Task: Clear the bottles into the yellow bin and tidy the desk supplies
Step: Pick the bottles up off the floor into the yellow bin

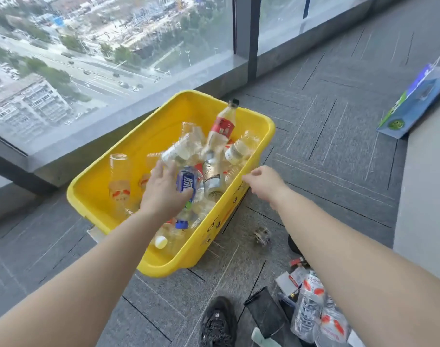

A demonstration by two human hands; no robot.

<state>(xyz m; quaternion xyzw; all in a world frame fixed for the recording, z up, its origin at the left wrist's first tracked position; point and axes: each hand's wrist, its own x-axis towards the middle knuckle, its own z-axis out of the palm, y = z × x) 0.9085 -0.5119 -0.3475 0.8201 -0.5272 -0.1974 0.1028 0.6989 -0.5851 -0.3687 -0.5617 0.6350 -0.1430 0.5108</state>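
Head view looks down at a yellow bin (106, 179) standing on grey carpet (326, 136) beside a floor-to-ceiling window (89, 58). Empty plastic bottles are piled in the bin, mostly toward its right wall and near corner; a bottle with a red label and black cap (222, 126) leans up against the far right corner, and a clear bottle with orange markings (119, 179) lies near the left wall. Over the middle of the bin, the left hand (164, 191) is spread, fingers loosely open, its thumb and fingers around a blue-labelled bottle (186, 185) in the pile; whether it truly grips that bottle cannot be told. The right hand (266, 182) hovers just above the bin's right rim, fingers curled loosely and empty. On the carpet just beyond the bin's right wall lies a small clear bottle (262, 235). Near the bottom right, partly behind the right forearm, more bottles with orange-and-white labels (311, 304) lie among a dark flat object (265, 313) and small packets. A black shoe (217, 321) shows at the bottom edge, and a blue-and-green folder (414, 101) lies on the carpet at far right.
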